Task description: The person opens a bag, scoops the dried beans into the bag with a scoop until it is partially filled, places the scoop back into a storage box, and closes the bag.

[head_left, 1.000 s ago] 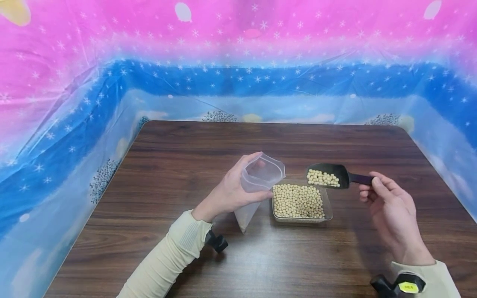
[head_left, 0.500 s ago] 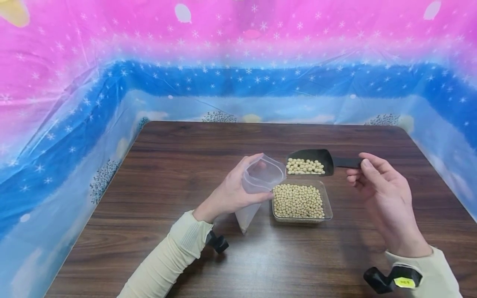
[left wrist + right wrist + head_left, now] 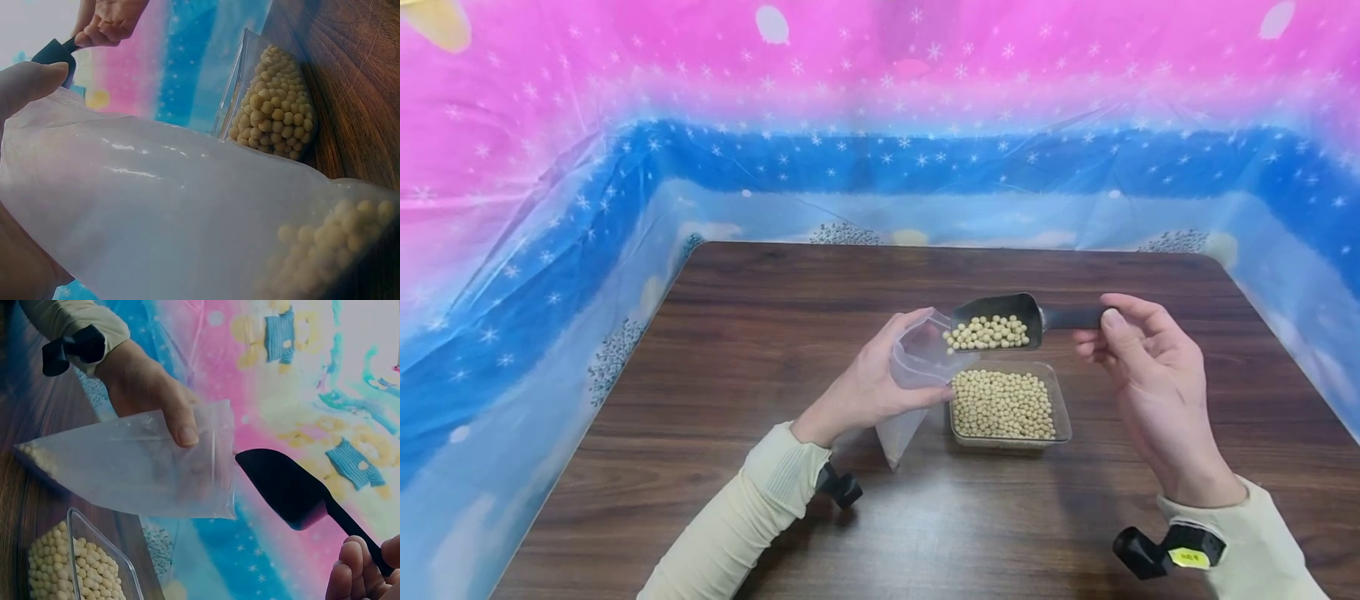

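My left hand (image 3: 861,379) grips a translucent plastic zip bag (image 3: 144,465) near its top, the mouth held wide. Round pale beans (image 3: 325,244) lie in the bag's bottom, which touches the table. My right hand (image 3: 1157,383) pinches the handle of a black scoop (image 3: 1033,312) between thumb and fingers. Pale soybeans (image 3: 992,333) fill part of the scoop, and its front tip is at the bag's opening. Below the scoop stands a clear plastic container (image 3: 1060,408) holding many more soybeans (image 3: 1000,404).
The dark wood-grain table (image 3: 760,317) carries the container just right of the bag. A pink and blue patterned cloth (image 3: 880,158) hangs round the table's back and sides. A black wrist camera (image 3: 842,485) sits under the left wrist.
My right hand has moved the loaded scoop leftward and up, from above the container's right side to the bag's mouth. The left hand and bag have stayed almost still.
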A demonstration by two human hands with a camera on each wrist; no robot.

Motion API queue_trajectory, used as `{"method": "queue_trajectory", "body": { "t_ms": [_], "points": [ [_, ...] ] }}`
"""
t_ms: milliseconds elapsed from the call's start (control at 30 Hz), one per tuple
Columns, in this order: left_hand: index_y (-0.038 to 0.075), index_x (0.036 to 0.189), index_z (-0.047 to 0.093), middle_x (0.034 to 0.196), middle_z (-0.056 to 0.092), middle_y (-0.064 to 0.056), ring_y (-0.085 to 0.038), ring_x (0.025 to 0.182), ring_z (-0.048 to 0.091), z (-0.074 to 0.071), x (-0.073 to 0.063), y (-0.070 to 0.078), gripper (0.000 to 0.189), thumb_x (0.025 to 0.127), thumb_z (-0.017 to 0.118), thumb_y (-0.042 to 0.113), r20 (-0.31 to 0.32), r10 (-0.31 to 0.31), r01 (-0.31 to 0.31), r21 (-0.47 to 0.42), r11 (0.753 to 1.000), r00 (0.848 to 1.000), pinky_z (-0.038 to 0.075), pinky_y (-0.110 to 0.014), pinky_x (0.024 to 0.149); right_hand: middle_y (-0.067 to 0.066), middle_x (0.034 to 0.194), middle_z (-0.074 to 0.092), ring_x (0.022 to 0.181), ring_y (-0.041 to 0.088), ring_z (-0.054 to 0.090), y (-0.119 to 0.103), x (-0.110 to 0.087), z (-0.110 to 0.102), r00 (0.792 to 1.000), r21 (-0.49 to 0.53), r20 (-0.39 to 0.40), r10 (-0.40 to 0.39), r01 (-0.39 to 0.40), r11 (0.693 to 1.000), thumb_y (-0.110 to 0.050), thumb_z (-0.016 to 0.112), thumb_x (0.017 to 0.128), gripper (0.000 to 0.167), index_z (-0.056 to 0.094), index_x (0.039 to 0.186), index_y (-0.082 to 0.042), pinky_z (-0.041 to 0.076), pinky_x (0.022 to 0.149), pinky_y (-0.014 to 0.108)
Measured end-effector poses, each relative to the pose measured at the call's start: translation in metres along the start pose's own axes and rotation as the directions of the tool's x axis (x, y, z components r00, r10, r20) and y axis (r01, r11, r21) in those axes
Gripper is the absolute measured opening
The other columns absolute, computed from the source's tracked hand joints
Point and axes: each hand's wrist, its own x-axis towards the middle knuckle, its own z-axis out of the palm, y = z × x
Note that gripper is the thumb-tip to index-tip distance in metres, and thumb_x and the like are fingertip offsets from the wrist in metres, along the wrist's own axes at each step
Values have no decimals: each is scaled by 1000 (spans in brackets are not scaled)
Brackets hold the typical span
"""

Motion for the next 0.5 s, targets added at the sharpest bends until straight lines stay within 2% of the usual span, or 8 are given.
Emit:
{"method": "queue_trajectory", "body": {
  "t_ms": [333, 500],
  "points": [
    [23, 148, 35, 133, 47, 6, -13, 109, 55, 0, 0, 0, 90, 74, 85, 34, 1, -31, 31, 3, 1000, 1000, 50, -35, 90, 10, 82, 70, 73, 16, 66, -4, 1, 4, 996, -184, -25, -84, 78, 980, -6, 56, 98, 27, 53, 121, 7, 54, 74, 24],
    [24, 148, 36, 131, 48, 5, -13, 109, 54, 1, 0, 0, 89, 75, 85, 33, 0, -16, 16, 17, 1000, 1000, 49, -35, 91, 9, 82, 71, 72, 15, 66, -5, 1, 5, 994, -253, -29, -106, 95, 963, -7, 56, 98, 26, 55, 121, 4, 53, 74, 23]
  ]
}}
